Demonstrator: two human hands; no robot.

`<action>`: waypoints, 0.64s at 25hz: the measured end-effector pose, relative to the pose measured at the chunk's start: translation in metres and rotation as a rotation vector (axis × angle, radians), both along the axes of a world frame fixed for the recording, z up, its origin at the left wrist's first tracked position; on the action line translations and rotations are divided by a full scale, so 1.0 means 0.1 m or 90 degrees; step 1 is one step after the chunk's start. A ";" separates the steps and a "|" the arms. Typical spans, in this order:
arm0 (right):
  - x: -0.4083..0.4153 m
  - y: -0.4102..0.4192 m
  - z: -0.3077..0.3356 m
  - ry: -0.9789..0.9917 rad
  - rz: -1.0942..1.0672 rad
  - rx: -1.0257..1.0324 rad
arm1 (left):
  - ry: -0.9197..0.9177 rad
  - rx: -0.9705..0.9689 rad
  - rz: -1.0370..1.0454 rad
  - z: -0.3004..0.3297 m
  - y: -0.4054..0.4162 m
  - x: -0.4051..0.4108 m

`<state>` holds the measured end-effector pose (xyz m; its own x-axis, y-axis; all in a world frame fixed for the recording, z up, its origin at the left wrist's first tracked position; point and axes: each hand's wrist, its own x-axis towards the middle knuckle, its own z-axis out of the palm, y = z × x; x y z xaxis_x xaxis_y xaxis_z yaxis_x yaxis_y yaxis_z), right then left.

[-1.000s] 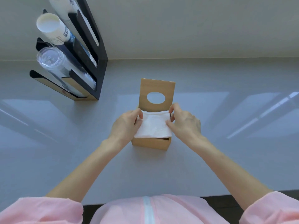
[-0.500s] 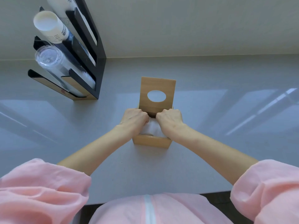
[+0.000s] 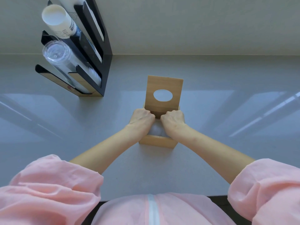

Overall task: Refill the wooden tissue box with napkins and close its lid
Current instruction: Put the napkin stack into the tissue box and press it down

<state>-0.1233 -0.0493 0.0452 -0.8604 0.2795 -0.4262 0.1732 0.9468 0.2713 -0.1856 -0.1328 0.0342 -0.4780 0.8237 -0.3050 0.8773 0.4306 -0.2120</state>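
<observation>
The wooden tissue box (image 3: pixel 156 141) stands on the grey counter in the middle of the view. Its lid (image 3: pixel 164 83), with an oval hole, is raised upright at the far side. White napkins (image 3: pixel 156 131) lie inside the box and show only between my wrists. My left hand (image 3: pixel 141 118) and my right hand (image 3: pixel 173 119) are side by side with fingers curled down into the box, pressing on the napkins. The fingertips are hidden inside the box.
A black cup dispenser rack (image 3: pixel 103 51) stands at the back left, holding a stack of paper cups (image 3: pixel 59 21) and a stack of clear plastic cups (image 3: pixel 63 59). A wall runs along the back of the counter (image 3: pixel 227 111). Pink sleeves fill the bottom.
My hands held the napkins above the open box a second ago. They have since pushed them down inside, and both hands have curled into fists over them.
</observation>
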 end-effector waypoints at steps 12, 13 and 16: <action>0.09 0.15 -0.05 0.100 -0.032 -0.085 | -0.126 0.135 0.085 0.05 -0.15 -0.03; 0.13 0.17 -0.04 0.125 -0.036 -0.119 | -0.150 0.154 0.090 0.06 -0.19 -0.04; 0.31 0.21 0.02 0.195 -0.037 -0.205 | -0.227 0.214 0.103 0.02 -0.36 -0.03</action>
